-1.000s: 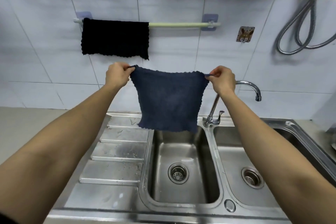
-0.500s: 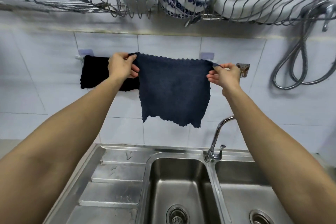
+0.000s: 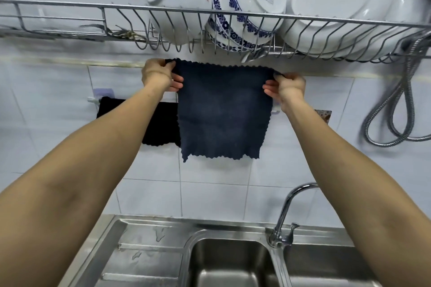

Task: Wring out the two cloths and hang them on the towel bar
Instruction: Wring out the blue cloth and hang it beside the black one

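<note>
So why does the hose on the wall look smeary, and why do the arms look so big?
In the head view, the hose at the right edge is smeared by motion blur, while the blue cloth between the left hand and right hand stays fairly sharp. The wide-angle lens swells the forearms near the camera and bends the dish rack. The plate shows soft glare.

Bright, even light; glare on the plates (image 3: 345, 4), motion blur and wide-angle bending at edges.
</note>
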